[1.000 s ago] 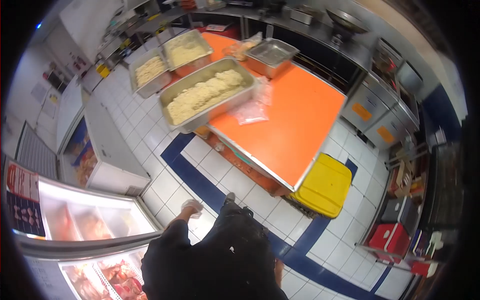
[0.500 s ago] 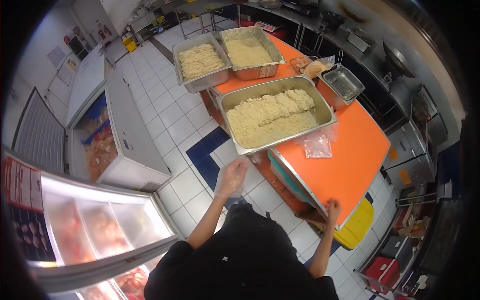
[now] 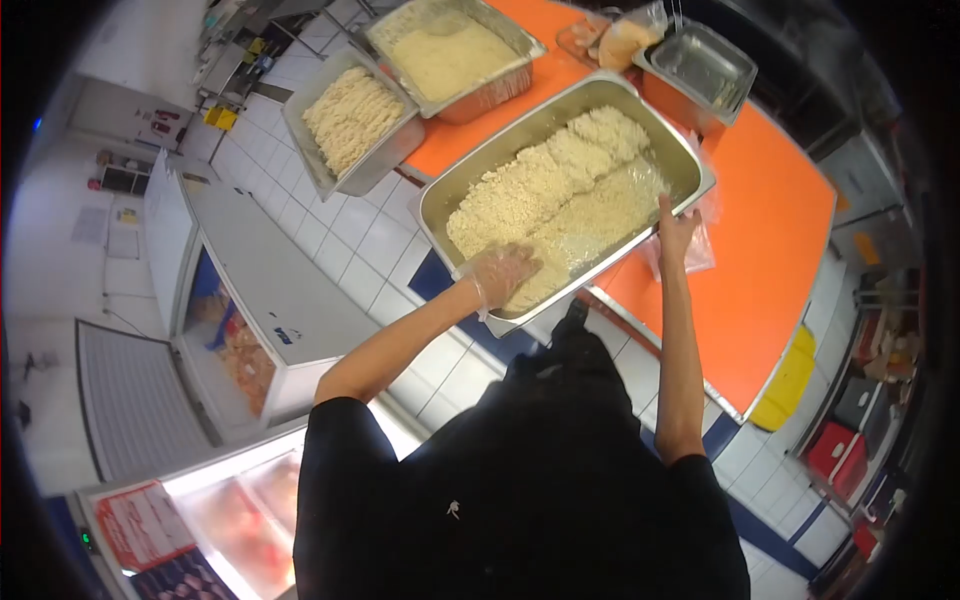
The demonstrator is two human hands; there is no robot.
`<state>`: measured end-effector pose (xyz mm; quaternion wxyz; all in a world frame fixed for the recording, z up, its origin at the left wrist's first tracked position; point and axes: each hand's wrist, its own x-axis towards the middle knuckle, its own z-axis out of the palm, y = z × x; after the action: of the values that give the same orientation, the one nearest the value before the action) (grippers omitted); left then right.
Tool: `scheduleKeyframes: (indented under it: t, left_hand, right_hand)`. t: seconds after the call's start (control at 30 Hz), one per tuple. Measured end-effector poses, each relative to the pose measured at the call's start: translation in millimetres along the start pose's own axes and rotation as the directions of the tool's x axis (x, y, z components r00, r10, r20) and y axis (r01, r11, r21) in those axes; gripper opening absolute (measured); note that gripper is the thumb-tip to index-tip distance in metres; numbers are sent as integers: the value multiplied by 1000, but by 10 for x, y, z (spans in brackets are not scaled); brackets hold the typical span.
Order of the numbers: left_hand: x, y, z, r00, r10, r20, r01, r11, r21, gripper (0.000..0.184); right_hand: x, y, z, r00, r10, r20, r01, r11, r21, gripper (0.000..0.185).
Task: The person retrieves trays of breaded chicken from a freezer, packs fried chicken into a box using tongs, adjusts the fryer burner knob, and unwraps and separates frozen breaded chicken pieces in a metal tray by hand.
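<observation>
A deep metal pan (image 3: 500, 162) sits in front of me, holding a long mound of crumb-coated pieces (image 3: 555, 165) at its far side and loose crumbs nearer to me. My left hand (image 3: 503, 272), in a clear plastic glove, reaches into the pan's near left corner. Its fingers lie stretched out on the crumbs. At the near right rim, my right hand (image 3: 677, 232) grips the pan's edge, thumb over the rim and the other fingers partly hidden. The pan is partly over the orange tabletop (image 3: 755, 260), its near left end jutting past the edge.
Behind stand a pan of coated pieces (image 3: 350, 115) and a pan of pale crumbs (image 3: 455, 55). A smaller metal container (image 3: 700, 65) is at the back right. A clear plastic bag (image 3: 695, 250) lies beside the large pan. Freezers (image 3: 290, 300) line the left.
Both hands have come up to the large pan: the left into the crumbs, the right from the tabletop's near edge onto the rim. The view has moved closer to the pan and turned.
</observation>
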<state>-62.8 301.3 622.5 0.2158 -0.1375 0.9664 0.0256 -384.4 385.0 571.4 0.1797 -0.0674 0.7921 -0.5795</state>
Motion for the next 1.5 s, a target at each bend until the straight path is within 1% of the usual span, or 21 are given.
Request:
scheduleKeyframes:
  t: [0.07, 0.1, 0.13, 0.2, 0.23, 0.3, 0.43, 0.5, 0.53, 0.63, 0.7, 0.73, 0.8, 0.83, 0.9, 1.03, 1.13, 1.2, 1.27, 1.37, 1.5]
  left_hand:
    - [100, -48, 88, 996, 82, 22, -82, 996, 21, 68]
    - [191, -111, 98, 989, 146, -6, -145, 987, 62, 76]
    - [295, -159, 94, 986, 166, 23, -167, 984, 58, 76]
    - [523, -233, 97, 942, 306, 139, -321, 941, 103, 89]
    - [604, -271, 115, 927, 335, 167, -351, 933, 82, 89]
    - [825, -361, 98, 884, 376, 279, -376, 925, -53, 102]
    - [1148, -345, -111, 818, 490, 300, -498, 865, -54, 106]
    - [1280, -306, -350, 758, 502, 416, -526, 848, -66, 100]
    - [1317, -321, -337, 741, 523, 420, -548, 833, -70, 100]
    - [1372, -410, -306, 697, 597, 397, -600, 789, -133, 99]
    - [1370, -450, -292, 671, 630, 391, -620, 766, -170, 101]
    - [1363, -460, -235, 643, 658, 391, -655, 738, -165, 101]
    - [1292, -501, -73, 635, 712, 300, -731, 679, -66, 95]
    - [1197, -533, -25, 604, 734, 310, -756, 651, -67, 95]
    - [1103, -563, 2, 673, 721, 165, -704, 693, -156, 86]
    - [981, -685, 150, 635, 773, 3, -771, 633, -69, 82]
    - [1023, -761, 159, 541, 831, -129, -841, 538, -60, 83]
    - [1035, -762, 125, 544, 838, -53, -838, 538, -96, 85]
    - [1072, -778, 129, 514, 854, -74, -857, 510, -71, 85]
    - [1097, -774, 23, 490, 868, -78, -872, 487, -59, 84]
    - [1095, -787, -178, 518, 854, 47, -848, 519, -109, 83]
  right_hand:
    - [-2, 95, 230, 974, -190, -122, 194, 981, 14, 73]
    - [-42, 79, 300, 966, -107, -234, 108, 994, -10, 54]
    - [-77, 41, 299, 967, -75, -244, 74, 997, -14, 54]
    - [-92, -5, 284, 965, -80, -250, 100, 992, 70, 38]
    - [-137, -61, 281, 964, -45, -263, 61, 997, 53, 38]
    - [-172, -190, 284, 964, -23, -266, 43, 996, 73, 29]
    - [-161, -169, 302, 963, 6, -268, 25, 993, 113, 26]
    - [-142, -139, 313, 955, -18, -295, 61, 989, 135, 24]
    - [-119, -113, 313, 948, -7, -317, 50, 991, 127, 24]
    - [-114, -95, 297, 956, -3, -294, 22, 998, 59, 22]
    - [-135, -114, 312, 939, -29, -342, 48, 998, 47, 21]
    - [-154, -99, 319, 936, -62, -348, 81, 996, 38, 21]
    - [-189, -67, 306, 910, -40, -413, 36, 999, -17, 22]
    - [-236, -96, 299, 917, -11, -399, -8, 999, -47, 23]
    - [-207, -52, 331, 912, -55, -406, 0, 991, -134, 26]
    - [-252, -98, 339, 910, -73, -408, -22, 975, -223, 29]
    - [-202, -54, 326, 918, -66, -392, -45, 962, -268, 33]
    - [-175, 24, 320, 934, -91, -345, 36, 986, -161, 38]
    - [-97, 85, 291, 930, -146, -336, 83, 977, -195, 42]
    - [-108, 39, 290, 941, -129, -313, 77, 982, -172, 44]
    - [-140, -25, 288, 954, -118, -274, 79, 986, -150, 47]
